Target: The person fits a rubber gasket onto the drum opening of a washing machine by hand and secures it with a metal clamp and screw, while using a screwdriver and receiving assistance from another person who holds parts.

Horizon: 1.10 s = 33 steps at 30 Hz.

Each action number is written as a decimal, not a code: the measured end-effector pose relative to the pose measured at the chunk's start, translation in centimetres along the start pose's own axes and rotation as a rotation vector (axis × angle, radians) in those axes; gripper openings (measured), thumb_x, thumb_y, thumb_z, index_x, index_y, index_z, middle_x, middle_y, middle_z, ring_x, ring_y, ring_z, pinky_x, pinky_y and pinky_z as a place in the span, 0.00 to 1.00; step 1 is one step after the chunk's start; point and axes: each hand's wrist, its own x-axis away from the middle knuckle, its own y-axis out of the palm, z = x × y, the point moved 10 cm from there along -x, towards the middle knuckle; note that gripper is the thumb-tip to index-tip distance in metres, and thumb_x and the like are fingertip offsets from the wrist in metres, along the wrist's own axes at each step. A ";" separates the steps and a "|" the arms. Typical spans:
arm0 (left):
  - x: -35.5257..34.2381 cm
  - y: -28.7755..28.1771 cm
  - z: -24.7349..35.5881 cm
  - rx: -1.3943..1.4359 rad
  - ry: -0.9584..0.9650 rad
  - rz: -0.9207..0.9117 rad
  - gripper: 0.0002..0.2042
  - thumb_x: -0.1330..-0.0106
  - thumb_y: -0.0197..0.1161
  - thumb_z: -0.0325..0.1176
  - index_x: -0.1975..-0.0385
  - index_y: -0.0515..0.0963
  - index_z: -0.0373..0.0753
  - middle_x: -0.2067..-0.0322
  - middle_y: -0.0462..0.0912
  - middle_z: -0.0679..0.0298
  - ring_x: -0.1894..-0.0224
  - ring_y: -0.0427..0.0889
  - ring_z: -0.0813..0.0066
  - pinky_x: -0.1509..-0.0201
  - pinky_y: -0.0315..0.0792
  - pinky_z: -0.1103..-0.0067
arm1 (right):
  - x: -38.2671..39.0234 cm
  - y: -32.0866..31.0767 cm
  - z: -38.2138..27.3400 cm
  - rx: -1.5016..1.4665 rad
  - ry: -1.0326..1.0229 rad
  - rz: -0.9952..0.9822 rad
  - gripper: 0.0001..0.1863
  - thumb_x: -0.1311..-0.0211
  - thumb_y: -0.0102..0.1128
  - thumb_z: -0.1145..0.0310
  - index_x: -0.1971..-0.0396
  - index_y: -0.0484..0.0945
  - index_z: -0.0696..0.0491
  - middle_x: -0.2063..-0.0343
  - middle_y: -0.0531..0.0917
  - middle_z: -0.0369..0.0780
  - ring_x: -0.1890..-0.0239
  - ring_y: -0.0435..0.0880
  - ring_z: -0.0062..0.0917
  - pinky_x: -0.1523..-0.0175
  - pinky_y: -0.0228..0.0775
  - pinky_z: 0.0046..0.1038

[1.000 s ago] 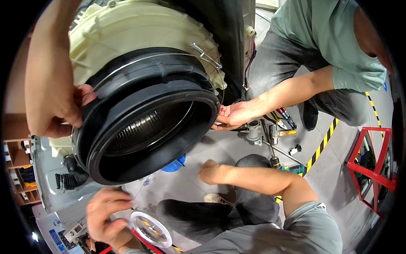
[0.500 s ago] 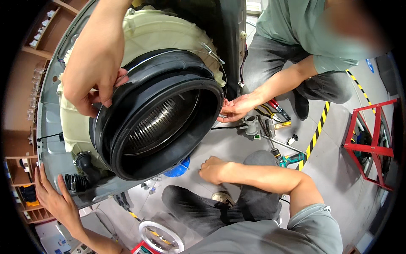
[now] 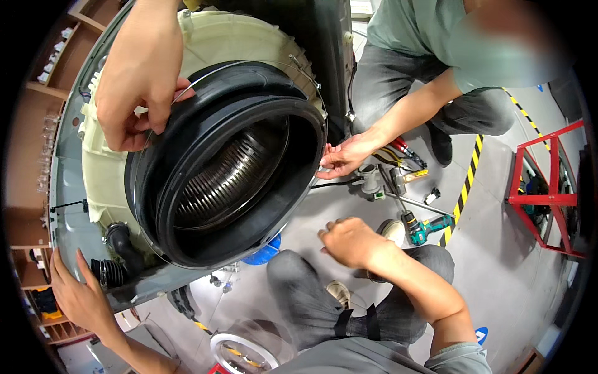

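Observation:
A washing machine tub with a black rubber door gasket (image 3: pixel 163 215) faces me, its ribbed metal drum (image 3: pixel 232 174) showing inside. A thin wire ring (image 3: pixel 208 70) with a small spring lies around the gasket. My left hand (image 3: pixel 78 293) rests with spread fingers on the grey cabinet edge, beside a black corrugated hose (image 3: pixel 109 272). Over the floor in front of my knees, my right hand (image 3: pixel 352 243) is loosely curled, with nothing visible in it. Another person's hand (image 3: pixel 146 93), from above, pinches the wire at the upper left. A second hand (image 3: pixel 349 154) touches the gasket's right rim.
A teal cordless drill (image 3: pixel 427 228), red-handled pliers (image 3: pixel 408 153) and a grey pump-like part (image 3: pixel 372 181) lie on the floor at right. Farther right stands a red metal frame (image 3: pixel 545 199). A white round door ring (image 3: pixel 246 355) lies near my legs. Shelves (image 3: pixel 31 156) line the left.
My right hand has moved right, away from the gasket. My legs have shifted right and a shoe now shows by the drill. My left hand stays on the cabinet edge.

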 end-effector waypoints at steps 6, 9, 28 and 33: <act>-0.1 -0.5 1.9 -0.062 0.091 0.031 0.17 0.32 0.54 0.42 0.51 0.74 0.36 0.54 0.79 0.59 0.54 0.78 0.59 0.49 0.70 0.71 | 0.5 -0.5 2.3 0.037 0.073 0.047 0.09 0.51 0.56 0.73 0.68 0.79 0.56 0.70 0.83 0.44 0.65 0.84 0.33 0.61 0.74 0.32; 0.0 -0.3 1.3 -0.042 0.057 -0.001 0.16 0.32 0.54 0.42 0.52 0.74 0.36 0.55 0.79 0.58 0.55 0.78 0.59 0.50 0.70 0.71 | 0.0 -0.7 3.0 0.035 0.073 0.066 0.09 0.48 0.57 0.69 0.68 0.79 0.56 0.70 0.83 0.44 0.65 0.83 0.34 0.61 0.73 0.32; 0.6 -0.6 1.0 0.052 0.040 0.059 0.10 0.33 0.56 0.37 0.64 0.78 0.37 0.66 0.81 0.61 0.63 0.79 0.60 0.57 0.70 0.70 | -2.7 0.6 4.5 -0.058 0.036 -0.120 0.10 0.41 0.51 0.70 0.63 0.79 0.57 0.64 0.82 0.47 0.58 0.82 0.38 0.52 0.73 0.35; 0.7 -0.7 0.9 0.057 0.032 0.074 0.09 0.33 0.57 0.36 0.65 0.78 0.37 0.67 0.81 0.61 0.62 0.79 0.61 0.56 0.70 0.71 | -2.7 1.0 3.8 -0.029 0.033 -0.086 0.11 0.47 0.54 0.72 0.65 0.81 0.55 0.63 0.83 0.44 0.58 0.83 0.35 0.54 0.73 0.33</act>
